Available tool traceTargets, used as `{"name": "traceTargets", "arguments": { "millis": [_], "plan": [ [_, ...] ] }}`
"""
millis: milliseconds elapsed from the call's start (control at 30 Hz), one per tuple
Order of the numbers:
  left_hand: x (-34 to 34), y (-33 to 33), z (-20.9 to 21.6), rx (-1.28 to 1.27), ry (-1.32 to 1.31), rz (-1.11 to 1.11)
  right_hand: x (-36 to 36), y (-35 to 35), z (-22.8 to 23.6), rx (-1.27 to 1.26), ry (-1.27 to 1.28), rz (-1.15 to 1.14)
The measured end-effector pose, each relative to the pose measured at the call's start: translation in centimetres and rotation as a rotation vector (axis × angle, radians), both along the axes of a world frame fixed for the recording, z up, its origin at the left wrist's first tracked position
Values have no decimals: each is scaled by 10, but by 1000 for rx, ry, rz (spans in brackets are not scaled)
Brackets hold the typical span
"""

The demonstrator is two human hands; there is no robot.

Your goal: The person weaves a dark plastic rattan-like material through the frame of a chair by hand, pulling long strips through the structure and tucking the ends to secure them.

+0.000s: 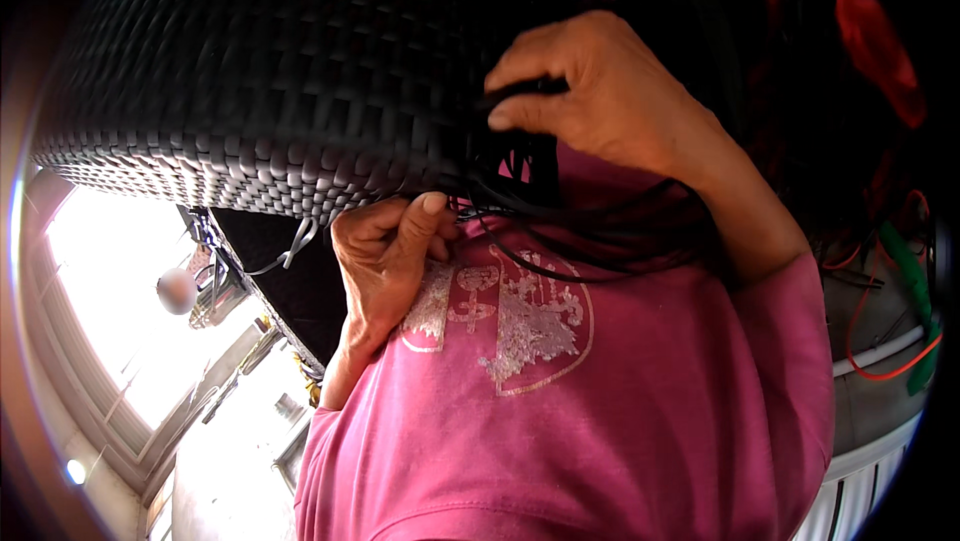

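A large black woven panel (270, 91) of flat, plastic-looking strands fills the upper left. From its lower right edge, a bundle of loose black strands (590, 231) trails to the right across my pink shirt. My left hand (385, 246) is closed below that edge, thumb and curled fingers pinching strands where they leave the weave. Higher and to the right, my right hand (600, 91) pinches a dark strand between thumb and fingers, close to the panel's right edge. Shadow hides much of this strand.
A pale loose strand end (300, 241) hangs under the panel, beside a dark board (285, 276). Another person (195, 291) is in the bright background at left. At right are red cloth (880, 41), an orange cord (855, 341) and a green strip (905, 266).
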State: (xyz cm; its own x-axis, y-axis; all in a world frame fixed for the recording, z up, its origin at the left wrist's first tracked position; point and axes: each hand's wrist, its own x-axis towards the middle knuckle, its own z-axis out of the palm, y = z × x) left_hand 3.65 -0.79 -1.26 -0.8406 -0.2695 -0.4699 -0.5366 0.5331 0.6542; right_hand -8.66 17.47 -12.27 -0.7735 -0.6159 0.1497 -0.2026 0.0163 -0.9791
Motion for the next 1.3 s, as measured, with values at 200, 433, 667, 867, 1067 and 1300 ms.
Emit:
{"name": "traceTargets", "arguments": {
  "millis": [200, 433, 667, 867, 1067, 1300],
  "plan": [
    [-1, 0, -2, 14, 17, -20, -8, -4, -19, -256, -191, 32],
    [-5, -4, 2, 28, 24, -64, 30, 0, 20, -50, 327, 15],
    [-5, -7, 0, -8, 56, -121, 38, 0, 33, 123, 422, 56],
    [-1, -3, -5, 37, 29, 10, 14, 21, 21, -179, 153, -151],
    [0, 0, -5, 0, 16, 72, 13, 6, 28, -243, 231, -97],
    [-3, 4, -3, -39, 33, 24, 16, -15, 30, -198, 144, -6]
  ]
}}
